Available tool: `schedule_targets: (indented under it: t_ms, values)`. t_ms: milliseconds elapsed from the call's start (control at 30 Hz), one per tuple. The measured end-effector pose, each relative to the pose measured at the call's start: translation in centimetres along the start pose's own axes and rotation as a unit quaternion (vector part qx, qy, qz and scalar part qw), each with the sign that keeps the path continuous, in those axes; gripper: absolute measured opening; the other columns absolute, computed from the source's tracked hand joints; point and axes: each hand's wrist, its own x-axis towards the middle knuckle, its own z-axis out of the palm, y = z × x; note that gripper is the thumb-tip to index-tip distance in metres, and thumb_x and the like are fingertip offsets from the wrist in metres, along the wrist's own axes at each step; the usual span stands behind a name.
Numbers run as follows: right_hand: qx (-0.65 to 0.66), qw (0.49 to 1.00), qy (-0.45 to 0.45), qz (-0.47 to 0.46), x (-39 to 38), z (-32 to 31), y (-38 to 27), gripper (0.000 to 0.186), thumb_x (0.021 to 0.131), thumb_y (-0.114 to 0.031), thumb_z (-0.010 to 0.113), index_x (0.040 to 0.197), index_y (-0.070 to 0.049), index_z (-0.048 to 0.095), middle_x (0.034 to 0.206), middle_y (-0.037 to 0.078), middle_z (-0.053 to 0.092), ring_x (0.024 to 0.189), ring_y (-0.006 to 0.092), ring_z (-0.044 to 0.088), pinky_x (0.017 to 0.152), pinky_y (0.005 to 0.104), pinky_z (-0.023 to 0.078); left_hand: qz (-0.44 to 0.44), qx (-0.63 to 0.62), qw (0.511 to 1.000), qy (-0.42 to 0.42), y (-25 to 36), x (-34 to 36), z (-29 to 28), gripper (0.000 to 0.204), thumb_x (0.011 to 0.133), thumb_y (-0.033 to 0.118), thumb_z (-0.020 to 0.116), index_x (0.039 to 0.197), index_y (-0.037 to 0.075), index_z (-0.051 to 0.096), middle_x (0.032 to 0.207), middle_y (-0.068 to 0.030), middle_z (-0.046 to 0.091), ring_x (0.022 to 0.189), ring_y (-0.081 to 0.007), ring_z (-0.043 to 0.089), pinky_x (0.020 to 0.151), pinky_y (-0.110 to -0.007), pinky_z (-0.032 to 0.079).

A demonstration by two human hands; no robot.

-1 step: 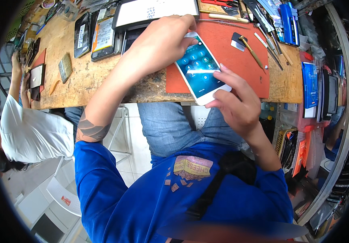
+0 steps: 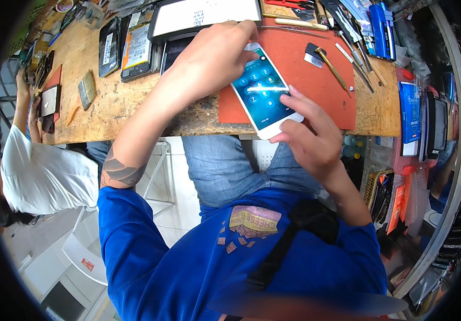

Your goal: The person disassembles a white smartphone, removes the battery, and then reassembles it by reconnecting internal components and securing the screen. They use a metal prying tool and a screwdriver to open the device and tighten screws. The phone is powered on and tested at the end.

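We see a white phone [image 2: 262, 93] with its screen lit blue, lying at a slant over the red mat [image 2: 338, 115], its lower end reaching the near edge of the wooden surface [image 2: 129, 115]. Our left hand [image 2: 230, 51] is at the phone's upper left corner, its thumb laid on the front; the undersides of its fingers are hidden, so we cannot tell how firmly it grips, if at all. Our right hand [image 2: 313, 134] grasps the phone at the lower right corner, thumb by the bottom and a finger on the right edge, with the other fingers partly covered. A pale streak of glare crosses the keypad, making some of it hard to read. Just beyond our left hand, a dark box [image 2: 204, 16] with a white top is cut off by the upper edge of the view. The brass screwdriver [image 2: 333, 69] lies on the mat, and the brush [image 2: 86, 91] rests farther left. At far left we see a co-worker in a white shirt [image 2: 48, 168], partly lost in the dark rim. Near the bottom, a blurred shape [image 2: 305, 306] is too smeared for us to name.
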Motion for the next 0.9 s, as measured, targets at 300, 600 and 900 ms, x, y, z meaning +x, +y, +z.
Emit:
schedule_targets:
  t_ms: [300,600,900]
  values:
    - [0.028,0.998,0.04,0.025,-1.4,1.3,0.5,0.05,0.082,-0.017,0.091,0.124,-0.003,0.067,0.14,0.021,0.067,0.127,0.0407,0.072,0.1,0.0453,0.063,-0.034,0.061,0.997,-0.033,0.5,0.1,0.1,0.042,0.093,0.016,0.082,0.128,0.001,0.063,0.117,-0.0239,0.074,0.113,-0.0442,0.072,0.096,-0.048,0.057]
    - [0.004,0.997,0.074,0.006,-2.0,1.8,1.5,0.056,0.083,-0.02,0.09,0.13,0.0,0.068,0.142,0.021,0.068,0.124,0.0365,0.074,0.096,0.0411,0.065,-0.133,-0.18,0.961,-0.164,-0.3,1.1,-2.5,0.042,0.107,0.03,0.072,0.132,-0.003,0.068,0.104,-0.0086,0.076,0.087,-0.0135,0.071,0.075,-0.032,0.059]
    - [-0.004,0.999,0.051,0.009,-0.6,0.7,1.4,0.072,0.082,-0.012,0.092,0.144,0.004,0.06,0.147,0.024,0.065,0.13,0.0388,0.07,0.105,0.0435,0.061,-0.176,-0.496,0.85,0.016,1.3,-3.9,-3.2,0.04,0.118,0.032,0.052,0.138,0.0,0.064,0.104,-0.0069,0.076,0.08,-0.0148,0.078,0.058,-0.028,0.067]
